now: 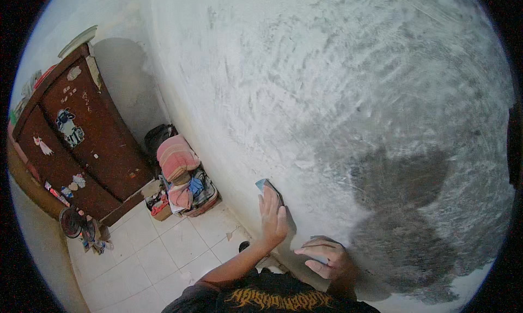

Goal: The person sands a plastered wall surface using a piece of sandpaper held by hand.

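My left hand (273, 218) reaches out against the white-grey plastered wall (261, 108). Under its fingers is a thin blue-grey sheet, apparently sandpaper (261, 184), held flat to the wall, with its upper corner and a dark edge showing past the fingertips. Lower and to the right, my right hand (327, 253) is near the wall with fingers curved and thumb apart. Nothing is plainly held in it; whether its fingertips touch the wall cannot be told. Dark grey patches (402, 231) cover the wall right of my right hand.
A brown wooden wardrobe (98, 125) with stickers stands at the left. Folded cloths (177, 155) are piled over an open suitcase (204, 206) at the wall's foot, beside a small box (162, 213). A fan-like object (71, 222) stands on the white tiled floor (159, 255).
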Tool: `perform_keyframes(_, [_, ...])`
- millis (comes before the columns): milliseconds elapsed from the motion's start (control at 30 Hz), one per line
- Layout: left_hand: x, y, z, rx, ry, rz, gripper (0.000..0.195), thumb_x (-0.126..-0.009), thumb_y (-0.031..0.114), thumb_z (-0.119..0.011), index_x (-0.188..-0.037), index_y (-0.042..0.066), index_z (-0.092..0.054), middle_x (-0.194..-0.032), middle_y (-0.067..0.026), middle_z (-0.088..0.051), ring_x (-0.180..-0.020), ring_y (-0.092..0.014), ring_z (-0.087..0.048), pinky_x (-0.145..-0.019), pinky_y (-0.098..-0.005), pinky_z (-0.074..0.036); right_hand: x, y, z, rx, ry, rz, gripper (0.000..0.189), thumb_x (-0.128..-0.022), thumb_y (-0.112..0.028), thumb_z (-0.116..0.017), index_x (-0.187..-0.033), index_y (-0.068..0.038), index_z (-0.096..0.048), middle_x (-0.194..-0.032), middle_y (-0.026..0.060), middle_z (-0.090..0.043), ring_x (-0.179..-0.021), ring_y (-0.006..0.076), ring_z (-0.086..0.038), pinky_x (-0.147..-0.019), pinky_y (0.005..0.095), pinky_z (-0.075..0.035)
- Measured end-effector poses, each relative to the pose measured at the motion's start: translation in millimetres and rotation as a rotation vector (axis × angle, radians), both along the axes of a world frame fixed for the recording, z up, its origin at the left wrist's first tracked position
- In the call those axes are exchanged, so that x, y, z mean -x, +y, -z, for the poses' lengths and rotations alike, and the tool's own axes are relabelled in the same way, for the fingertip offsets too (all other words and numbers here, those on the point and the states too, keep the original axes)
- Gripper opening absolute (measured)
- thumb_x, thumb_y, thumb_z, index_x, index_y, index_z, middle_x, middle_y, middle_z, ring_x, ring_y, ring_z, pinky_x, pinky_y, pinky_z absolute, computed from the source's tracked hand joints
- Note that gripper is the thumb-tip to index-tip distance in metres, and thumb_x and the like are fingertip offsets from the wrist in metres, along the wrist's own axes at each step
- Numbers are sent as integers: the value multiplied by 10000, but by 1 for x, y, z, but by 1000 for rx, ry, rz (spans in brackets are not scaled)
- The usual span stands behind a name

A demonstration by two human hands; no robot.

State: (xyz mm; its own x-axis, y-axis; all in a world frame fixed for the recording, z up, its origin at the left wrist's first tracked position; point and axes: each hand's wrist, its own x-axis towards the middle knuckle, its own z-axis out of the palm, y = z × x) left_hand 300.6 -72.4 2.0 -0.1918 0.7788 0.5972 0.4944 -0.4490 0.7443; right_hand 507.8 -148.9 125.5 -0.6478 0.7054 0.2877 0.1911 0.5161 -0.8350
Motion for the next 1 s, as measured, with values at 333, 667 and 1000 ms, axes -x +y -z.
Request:
perform_keyframes(333, [2,-5,0,-31,77,18,613,-1052,227,-374,-1531,-141,-265,-1618,-351,-207,-1537,-474,-137,-1230,-568,-39,-3,2,13,-75,21,-17,336,-913,-195,-737,-1232,-92,-713,-1144,184,-713,-1071,360,-673,-964,455,-522])
perform_keyframes(667, [9,6,-14,-32,15,1,618,-1055,238,-335,-1549,-121,-243,-1640,-319,-186,-1550,-449,-103,-1232,-569,-40,-4,3,2,-79,23,-58,334,-939,-175,-711,-1251,-61,-684,-1158,177,-706,-1078,346,-667,-960,441,-514])
perform_keyframes(1000, [-4,-9,-12,-4,73,22,631,-1056,246,-357,-1535,-147,-236,-1617,-376,-162,-1536,-491,-100,-1232,-559,-44,-9,4,-4,-17,-33,-64,352,-959,-196,-686,-1285,-63,-663,-1195,173,-685,-1112,347,-647,-974,447,-506])
